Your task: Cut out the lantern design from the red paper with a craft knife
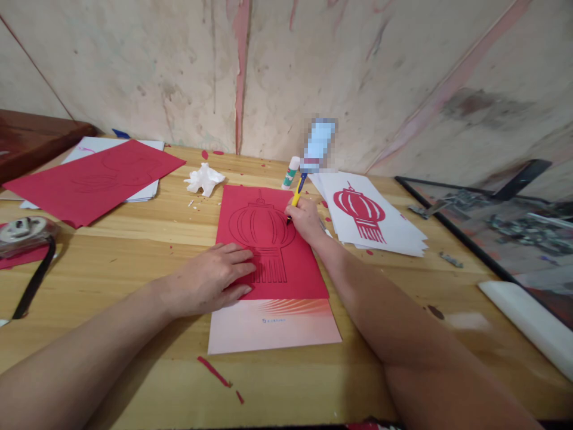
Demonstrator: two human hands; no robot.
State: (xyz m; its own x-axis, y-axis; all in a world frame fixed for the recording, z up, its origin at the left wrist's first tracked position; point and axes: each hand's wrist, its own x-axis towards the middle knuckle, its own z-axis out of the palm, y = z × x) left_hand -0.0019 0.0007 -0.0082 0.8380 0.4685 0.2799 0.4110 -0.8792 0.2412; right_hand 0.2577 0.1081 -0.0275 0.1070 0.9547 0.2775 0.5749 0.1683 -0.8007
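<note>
A red paper sheet (pixel 233 203) bears a lantern outline in dark lines, with a round ribbed body and a fringe below. My left hand (pixel 219 272) lies flat on its lower left part, fingers stretched out over the fringe's edge. At the upper right of the sheet, my right hand (pixel 307 218) grips a yellow pen (pixel 296 193) with a dark blue upper part. Its dark tip meets the right side of the lantern outline. Under the red sheet lies a pale pink printed booklet (pixel 273 334), its lower part showing.
On the right are white sheets (pixel 400 230) with a red cut-paper lantern (pixel 359 206). Behind stand a glue stick (pixel 290 173) and a pixelated phone-like object (pixel 319 143). Crumpled tissue (pixel 205 179), another red sheet (pixel 102 179), a tape measure (pixel 24 233) and red scraps (pixel 215 371) lie around.
</note>
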